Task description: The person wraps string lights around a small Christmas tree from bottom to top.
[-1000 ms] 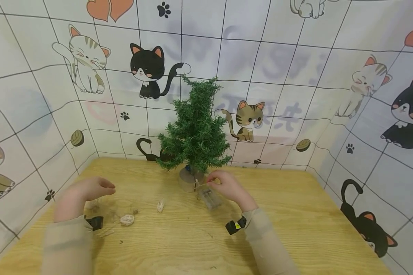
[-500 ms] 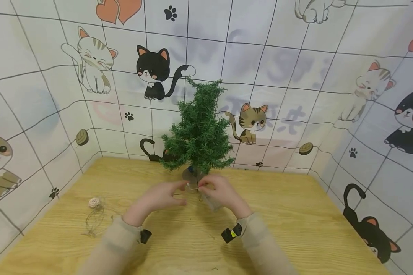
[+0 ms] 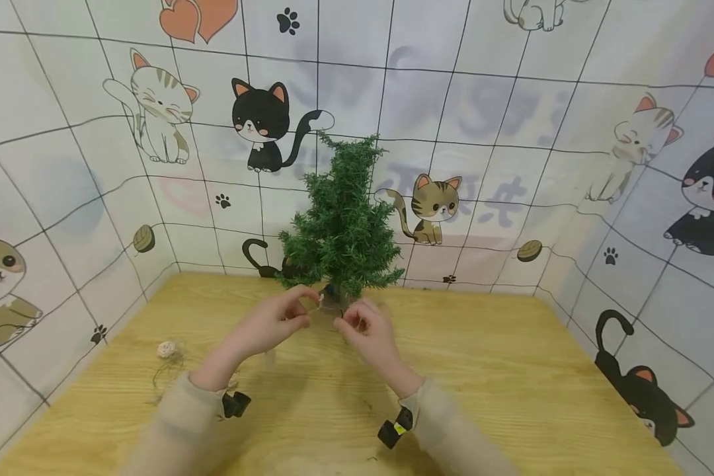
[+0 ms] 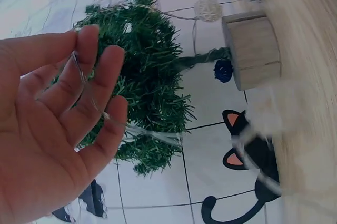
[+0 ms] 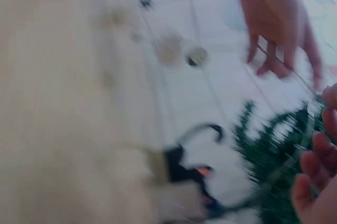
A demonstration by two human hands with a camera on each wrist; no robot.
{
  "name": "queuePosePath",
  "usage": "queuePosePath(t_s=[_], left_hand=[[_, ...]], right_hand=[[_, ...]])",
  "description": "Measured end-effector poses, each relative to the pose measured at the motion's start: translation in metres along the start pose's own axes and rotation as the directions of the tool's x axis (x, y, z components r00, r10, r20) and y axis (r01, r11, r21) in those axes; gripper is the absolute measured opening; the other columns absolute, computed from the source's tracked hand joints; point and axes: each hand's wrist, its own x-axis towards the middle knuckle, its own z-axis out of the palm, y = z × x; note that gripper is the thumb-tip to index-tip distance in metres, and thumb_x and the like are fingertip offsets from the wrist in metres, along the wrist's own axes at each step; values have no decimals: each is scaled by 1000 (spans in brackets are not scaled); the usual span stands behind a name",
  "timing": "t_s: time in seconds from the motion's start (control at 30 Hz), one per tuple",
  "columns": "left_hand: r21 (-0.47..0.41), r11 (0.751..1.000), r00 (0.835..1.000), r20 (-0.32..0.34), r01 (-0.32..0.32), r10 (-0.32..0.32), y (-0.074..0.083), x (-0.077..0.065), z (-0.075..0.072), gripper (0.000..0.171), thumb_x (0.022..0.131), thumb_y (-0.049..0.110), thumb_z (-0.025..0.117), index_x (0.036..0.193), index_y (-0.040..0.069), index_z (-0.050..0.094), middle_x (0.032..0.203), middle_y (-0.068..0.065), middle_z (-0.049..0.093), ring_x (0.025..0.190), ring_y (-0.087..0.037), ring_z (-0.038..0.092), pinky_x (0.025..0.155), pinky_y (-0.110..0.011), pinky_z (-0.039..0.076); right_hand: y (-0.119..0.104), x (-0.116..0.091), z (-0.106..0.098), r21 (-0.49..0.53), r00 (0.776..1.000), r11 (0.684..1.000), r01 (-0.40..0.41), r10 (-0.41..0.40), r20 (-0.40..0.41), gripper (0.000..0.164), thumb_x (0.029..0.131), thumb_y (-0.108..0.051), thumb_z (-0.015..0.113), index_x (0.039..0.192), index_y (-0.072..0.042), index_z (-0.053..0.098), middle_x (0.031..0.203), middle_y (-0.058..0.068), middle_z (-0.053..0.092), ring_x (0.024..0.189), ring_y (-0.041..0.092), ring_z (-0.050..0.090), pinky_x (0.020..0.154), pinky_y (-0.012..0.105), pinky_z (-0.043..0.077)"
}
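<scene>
A small green artificial tree [image 3: 342,218] stands at the back of the table, on a round wooden base [image 4: 253,50]. A thin light-string wire [image 4: 90,97] runs across the palm of my left hand [image 3: 270,324], pinched between thumb and index finger. In front of the base, my right hand [image 3: 369,330] pinches the same wire with thumb and fingertips. A pale woven ball [image 4: 208,9] shows on a strand beside the tree in the left wrist view. A dark blue ball [image 4: 224,70] sits close to the trunk.
Another pale ball [image 3: 166,349] lies on the wooden table [image 3: 482,370] at the left, with loose wire loops around it. Cat-patterned cloth [image 3: 488,106] walls the table at the back and sides.
My left hand has come from the left side of the table to the tree's base and now pinches the wire. My right hand stays near the base, having shifted slightly.
</scene>
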Motion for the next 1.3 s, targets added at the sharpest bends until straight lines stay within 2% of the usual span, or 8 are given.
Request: queuePosePath(t_s=[0.1, 0.27, 0.47, 0.6, 0.73, 0.9, 1.03, 1.3], left_hand=[[48, 997, 998, 20, -64, 63, 7, 1, -5, 30, 94, 6, 62, 119, 22, 61, 79, 8, 61, 65, -11, 55, 61, -33, 47], [182, 966, 980, 113, -184, 165, 20, 6, -10, 22, 93, 5, 59, 102, 22, 71, 90, 10, 65, 79, -8, 60, 70, -32, 50], [347, 893, 947, 244, -286, 208, 46, 17, -22, 25, 90, 2, 57, 93, 19, 75, 93, 9, 69, 85, -10, 64, 76, -31, 51], [538, 777, 940, 266, -327, 211, 65, 22, -33, 25, 88, 3, 59, 90, 20, 76, 88, 9, 69, 84, -13, 63, 72, -32, 52], [706, 626, 944, 250, -330, 215, 73, 24, -46, 23, 85, 1, 64, 89, 19, 76, 84, 7, 68, 82, -17, 61, 66, -32, 50], [816, 514, 958, 162, -264, 235, 63, 23, -59, 17, 80, 7, 73, 71, 21, 68, 68, 9, 58, 66, -15, 52, 56, -29, 42], [828, 521, 965, 82, -205, 250, 47, 19, -66, 27, 79, 19, 77, 62, 24, 57, 60, 11, 47, 57, -13, 43, 51, -28, 32], [779, 619, 976, -38, -104, 212, 19, 20, -87, 33, 86, 21, 72, 61, 22, 52, 58, 10, 47, 50, -12, 39, 45, -29, 32]], right_hand=[[-1, -13, 16, 167, 974, 969, -181, 154, 166, 9, 92, -12, 66, 99, -6, 66, 95, 7, 62, 79, 15, 57, 67, 28, 49], [-4, -21, 45, 348, 822, 796, -495, 301, 483, 54, 96, -16, 60, 147, -12, 40, 144, 10, 44, 122, 27, 50, 95, 42, 46], [-19, -9, 66, 410, 765, 726, -552, 246, 595, 49, 97, -16, 59, 145, -17, 47, 145, -1, 44, 133, 21, 40, 103, 42, 37], [-25, -6, 69, 460, 738, 673, -580, 194, 647, 32, 99, -16, 55, 127, -1, 59, 134, 4, 58, 125, 18, 49, 104, 44, 35], [-26, -12, 63, 487, 701, 588, -645, 201, 685, 17, 99, -19, 53, 103, -9, 66, 116, 1, 67, 114, 17, 58, 104, 41, 34], [-19, -20, 49, 633, 727, 420, -651, 106, 678, 30, 102, -12, 43, 87, -21, 68, 88, -8, 67, 98, 14, 63, 107, 44, 35], [-12, -24, 35, 668, 745, 372, -645, 111, 658, 26, 104, -23, 40, 97, -20, 65, 81, -8, 64, 82, 10, 63, 96, 39, 45], [-6, -30, 6, 540, 699, 476, -694, 268, 663, 22, 102, -21, 45, 93, -15, 65, 84, -3, 62, 77, 11, 59, 76, 32, 49]])
